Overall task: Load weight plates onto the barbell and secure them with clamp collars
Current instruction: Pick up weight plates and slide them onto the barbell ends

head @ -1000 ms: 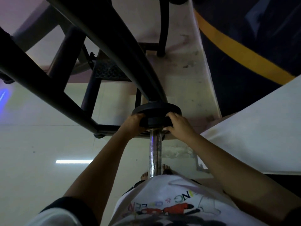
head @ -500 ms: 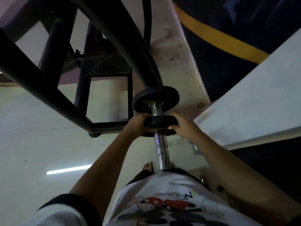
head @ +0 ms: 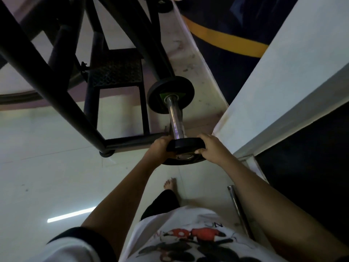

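Since a second ago you have drawn the near weight plate (head: 186, 148) back along the barbell sleeve (head: 176, 120), away from the far weight plate (head: 171, 97), which sits seated at the inner end of the sleeve beside the black rack frame (head: 62, 95). Bare chrome now shows between the two where earlier they were pressed together. Your left hand (head: 160, 148) and right hand (head: 211, 148) are both closed around opposite edges of the near plate, fingers curled over the rim, and it hangs at the very tip of the sleeve; whether the bar end is inside its hole or already clear I cannot tell. You look to be in the plate-loading step, with this plate either coming off or being re-aligned. Next you would need to hold it square to the sleeve, slide it flush against the seated plate, then fetch a clamp collar, none of which is in view.
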The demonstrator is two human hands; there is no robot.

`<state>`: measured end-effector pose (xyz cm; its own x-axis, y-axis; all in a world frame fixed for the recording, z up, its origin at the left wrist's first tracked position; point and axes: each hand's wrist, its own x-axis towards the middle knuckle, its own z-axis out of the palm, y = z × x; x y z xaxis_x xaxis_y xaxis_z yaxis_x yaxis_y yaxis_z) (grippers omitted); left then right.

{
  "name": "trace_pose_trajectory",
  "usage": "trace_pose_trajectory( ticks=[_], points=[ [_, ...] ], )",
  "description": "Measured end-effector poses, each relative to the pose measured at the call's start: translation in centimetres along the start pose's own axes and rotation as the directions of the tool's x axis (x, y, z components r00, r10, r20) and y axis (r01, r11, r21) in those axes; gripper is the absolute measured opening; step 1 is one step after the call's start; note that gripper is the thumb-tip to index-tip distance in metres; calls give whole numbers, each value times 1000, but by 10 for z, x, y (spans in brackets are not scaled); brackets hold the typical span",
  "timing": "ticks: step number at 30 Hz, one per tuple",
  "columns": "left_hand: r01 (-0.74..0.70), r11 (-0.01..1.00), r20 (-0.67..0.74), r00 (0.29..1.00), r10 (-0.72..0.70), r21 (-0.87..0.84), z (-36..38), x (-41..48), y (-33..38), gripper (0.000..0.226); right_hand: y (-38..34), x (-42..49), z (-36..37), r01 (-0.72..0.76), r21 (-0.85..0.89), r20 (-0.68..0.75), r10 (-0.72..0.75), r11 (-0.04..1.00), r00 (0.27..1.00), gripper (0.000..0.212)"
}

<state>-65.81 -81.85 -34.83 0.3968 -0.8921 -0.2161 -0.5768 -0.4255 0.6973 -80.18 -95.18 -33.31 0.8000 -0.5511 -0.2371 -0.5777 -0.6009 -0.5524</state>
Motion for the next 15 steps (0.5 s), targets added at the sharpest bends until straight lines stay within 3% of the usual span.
trace_pose_trajectory(
  ticks=[4,8,15],
  points=[
    [-31,999,-25,999,31,18,15,-56,12,35,-7,-58,13,33,-30,-8,-33,999,999,30],
    [-41,998,-103,994,45,46,4,-116,22,38,-34,-107,14,103,56,-58,-100,993,993,40],
    [8,997,-393,919,22,73,-74,-237,43,31,-144,-156,-1,365,144,-113,-351,920,930,42]
  ],
)
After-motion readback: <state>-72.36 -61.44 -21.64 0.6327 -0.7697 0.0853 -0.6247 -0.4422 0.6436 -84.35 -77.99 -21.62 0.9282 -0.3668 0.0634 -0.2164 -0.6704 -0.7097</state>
